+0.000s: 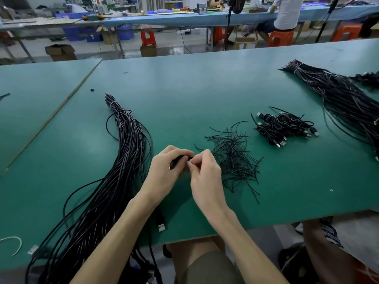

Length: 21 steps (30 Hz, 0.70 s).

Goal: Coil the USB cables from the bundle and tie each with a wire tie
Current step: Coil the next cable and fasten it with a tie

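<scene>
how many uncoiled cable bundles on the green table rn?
2. Left bundle runs toward the near edge; right bundle lies at the far right. Dark cables at the frame's right edge may be a third, cut off.

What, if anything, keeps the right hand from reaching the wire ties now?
Probably nothing, so yes: the wire ties lie just beside the right hand, nothing between. It is busy, though, pinching the coiled cable with the left hand, and must let go first.
</scene>
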Tool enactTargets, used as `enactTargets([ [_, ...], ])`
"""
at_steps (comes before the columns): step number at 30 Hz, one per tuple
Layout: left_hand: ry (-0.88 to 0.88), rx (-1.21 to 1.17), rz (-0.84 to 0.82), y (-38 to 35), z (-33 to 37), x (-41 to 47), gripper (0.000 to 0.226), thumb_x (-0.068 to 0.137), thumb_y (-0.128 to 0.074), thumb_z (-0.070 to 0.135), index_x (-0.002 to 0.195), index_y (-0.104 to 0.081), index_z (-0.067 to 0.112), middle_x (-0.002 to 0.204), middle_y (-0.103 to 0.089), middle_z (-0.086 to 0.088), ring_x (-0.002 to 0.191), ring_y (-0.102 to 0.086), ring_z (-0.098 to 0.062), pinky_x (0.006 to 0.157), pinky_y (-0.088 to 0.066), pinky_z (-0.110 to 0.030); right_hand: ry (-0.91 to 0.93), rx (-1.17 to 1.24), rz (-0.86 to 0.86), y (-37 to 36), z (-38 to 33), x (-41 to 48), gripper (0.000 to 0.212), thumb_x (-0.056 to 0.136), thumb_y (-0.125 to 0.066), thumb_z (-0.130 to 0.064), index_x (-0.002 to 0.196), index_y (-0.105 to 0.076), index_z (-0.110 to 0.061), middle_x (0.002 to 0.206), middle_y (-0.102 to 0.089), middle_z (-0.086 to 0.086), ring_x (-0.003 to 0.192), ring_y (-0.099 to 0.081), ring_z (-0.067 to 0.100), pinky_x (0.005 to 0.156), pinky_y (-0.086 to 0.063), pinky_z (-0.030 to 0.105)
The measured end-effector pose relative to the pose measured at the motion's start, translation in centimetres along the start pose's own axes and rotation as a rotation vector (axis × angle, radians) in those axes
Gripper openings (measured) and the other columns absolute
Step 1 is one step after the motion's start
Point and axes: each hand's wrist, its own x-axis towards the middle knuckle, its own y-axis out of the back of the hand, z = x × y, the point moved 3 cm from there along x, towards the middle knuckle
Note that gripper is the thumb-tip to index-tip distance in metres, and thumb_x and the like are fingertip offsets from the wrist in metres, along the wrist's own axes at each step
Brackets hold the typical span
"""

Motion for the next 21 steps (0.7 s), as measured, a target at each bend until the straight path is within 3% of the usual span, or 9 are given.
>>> enactTargets([
  [4,-0.039,0.051,0.044,0.0,0.5,-0.1,0.021,0.097,-0.065,-0.001,0.104,-0.077,0.015,0.097,-0.066,0.008,0.080,-0.067,-0.010,0.074,-0.048,-0.010,-0.024,0.048,0.018,0.0,0.2,0.0,0.014,0.101,-0.060,-0.010,0.092,-0.053,-0.016,0.095,-0.060,-0.002,0.086,-0.060,0.005,0.074,-0.050,0.019],
  [8,-0.069,0.116,0.034,-0.1,1.0,-0.2,0.020,0.097,-0.064,-0.002,0.104,-0.076,0.013,0.101,-0.065,0.005,0.094,-0.063,-0.002,0.079,-0.044,-0.007,-0.070,0.053,0.022,0.1,0.7,0.2,0.013,0.098,-0.064,-0.014,0.090,-0.054,-0.017,0.094,-0.064,0.000,0.088,-0.063,0.012,0.075,-0.052,0.024],
  [14,-0.110,0.145,0.056,0.0,1.2,-0.3,0.017,0.099,-0.062,-0.001,0.106,-0.075,0.008,0.103,-0.063,0.001,0.095,-0.063,-0.004,0.083,-0.047,-0.009,-0.131,0.157,0.031,0.1,1.0,0.2,0.010,0.100,-0.063,-0.025,0.092,-0.060,-0.020,0.086,-0.072,-0.007,0.081,-0.068,0.002,0.070,-0.052,0.014],
  [19,-0.168,0.163,0.074,-0.3,1.4,-0.5,0.018,0.100,-0.061,-0.001,0.109,-0.074,0.007,0.106,-0.061,0.002,0.097,-0.062,-0.002,0.084,-0.046,-0.008,-0.235,0.338,0.001,0.5,1.8,0.6,0.007,0.097,-0.071,-0.016,0.093,-0.068,-0.012,0.084,-0.077,0.000,0.078,-0.074,0.009,0.073,-0.059,0.025],
  [21,-0.210,0.175,0.066,-0.4,1.3,-0.5,0.018,0.100,-0.060,0.001,0.111,-0.073,0.007,0.108,-0.060,0.002,0.098,-0.062,-0.004,0.086,-0.047,-0.011,-0.268,0.442,-0.003,0.7,1.8,0.6,0.007,0.093,-0.076,-0.011,0.092,-0.069,-0.009,0.084,-0.077,0.004,0.077,-0.075,0.012,0.071,-0.058,0.023],
])
